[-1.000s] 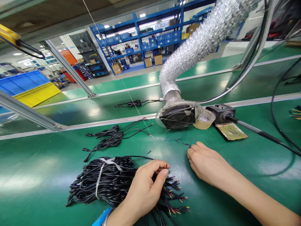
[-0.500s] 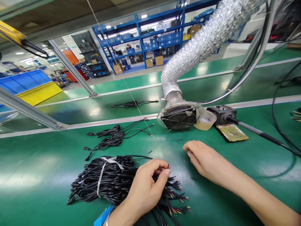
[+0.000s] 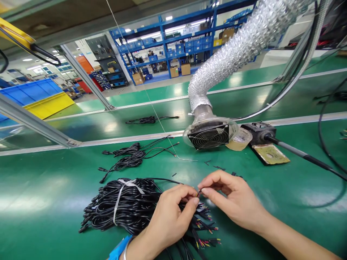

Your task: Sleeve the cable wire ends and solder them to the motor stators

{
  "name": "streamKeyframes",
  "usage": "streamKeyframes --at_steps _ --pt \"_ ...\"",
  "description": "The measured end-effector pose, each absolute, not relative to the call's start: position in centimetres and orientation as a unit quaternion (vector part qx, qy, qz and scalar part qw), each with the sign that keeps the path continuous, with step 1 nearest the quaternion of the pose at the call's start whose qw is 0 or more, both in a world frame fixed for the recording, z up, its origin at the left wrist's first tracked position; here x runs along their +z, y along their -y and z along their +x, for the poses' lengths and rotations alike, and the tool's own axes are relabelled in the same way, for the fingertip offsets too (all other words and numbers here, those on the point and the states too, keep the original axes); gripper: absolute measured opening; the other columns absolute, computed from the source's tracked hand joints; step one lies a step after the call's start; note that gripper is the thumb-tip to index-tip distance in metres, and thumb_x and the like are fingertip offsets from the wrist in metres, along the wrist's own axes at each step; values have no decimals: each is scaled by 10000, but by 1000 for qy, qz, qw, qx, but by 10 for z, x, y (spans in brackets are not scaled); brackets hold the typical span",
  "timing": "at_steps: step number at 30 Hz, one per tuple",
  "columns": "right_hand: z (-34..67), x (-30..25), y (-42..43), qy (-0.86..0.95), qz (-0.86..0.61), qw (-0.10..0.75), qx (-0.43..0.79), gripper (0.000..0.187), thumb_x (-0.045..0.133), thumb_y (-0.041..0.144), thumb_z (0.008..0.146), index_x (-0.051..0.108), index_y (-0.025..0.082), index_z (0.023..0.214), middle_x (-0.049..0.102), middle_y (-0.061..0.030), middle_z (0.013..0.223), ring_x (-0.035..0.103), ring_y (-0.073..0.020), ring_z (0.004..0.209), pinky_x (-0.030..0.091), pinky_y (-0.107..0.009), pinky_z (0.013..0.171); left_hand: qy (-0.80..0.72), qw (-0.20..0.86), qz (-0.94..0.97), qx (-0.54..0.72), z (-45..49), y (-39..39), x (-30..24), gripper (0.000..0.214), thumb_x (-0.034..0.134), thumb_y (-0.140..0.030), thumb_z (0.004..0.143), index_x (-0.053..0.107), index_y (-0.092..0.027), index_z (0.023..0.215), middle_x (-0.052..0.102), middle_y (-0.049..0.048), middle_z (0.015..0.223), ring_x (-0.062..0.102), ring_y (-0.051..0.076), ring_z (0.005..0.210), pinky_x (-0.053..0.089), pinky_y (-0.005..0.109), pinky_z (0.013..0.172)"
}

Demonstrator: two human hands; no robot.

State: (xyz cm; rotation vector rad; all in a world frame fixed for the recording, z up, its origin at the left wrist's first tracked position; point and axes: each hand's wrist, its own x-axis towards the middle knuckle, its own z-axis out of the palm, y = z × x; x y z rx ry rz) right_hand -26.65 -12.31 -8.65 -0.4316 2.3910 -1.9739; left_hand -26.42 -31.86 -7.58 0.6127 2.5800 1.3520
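My left hand [image 3: 175, 213] is closed in a pinch on the end of a black cable [image 3: 162, 180], where thin coloured wires show at the fingertips. My right hand [image 3: 230, 198] meets it there, thumb and forefinger pinching a tiny dark piece that looks like heat-shrink tubing [image 3: 200, 192] at the wire tip. Under and beside my left hand lies a bundle of black cables [image 3: 121, 206] bound with a pale tie. Their stripped ends [image 3: 203, 242], with red, yellow and black wires, fan out below my hands.
Short black tube pieces [image 3: 219, 168] lie beyond my right hand. Solder wire [image 3: 187, 159] hangs down to the bench. Behind stand a fume extractor [image 3: 208, 137] with a foil duct, a tape roll [image 3: 240, 139], and a soldering iron [image 3: 292, 150] in its holder. Two coiled cables [image 3: 130, 159] lie left.
My right hand has moved left and towards me from the loose tube pieces, and its fingertips now meet those of my left hand. My left hand keeps its hold on the cable end.
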Motion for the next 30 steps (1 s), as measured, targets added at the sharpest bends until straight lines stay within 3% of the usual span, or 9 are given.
streamKeyframes --at_steps 30 --pt "-265 -88 123 -811 -213 -30 -545 75 566 165 890 610 211 931 670 21 816 628 -118 730 508 -218 712 -852 91 184 482 -265 318 -78 57 565 -199 912 619 -205 928 677 4 847 611 140 759 488 238 733"
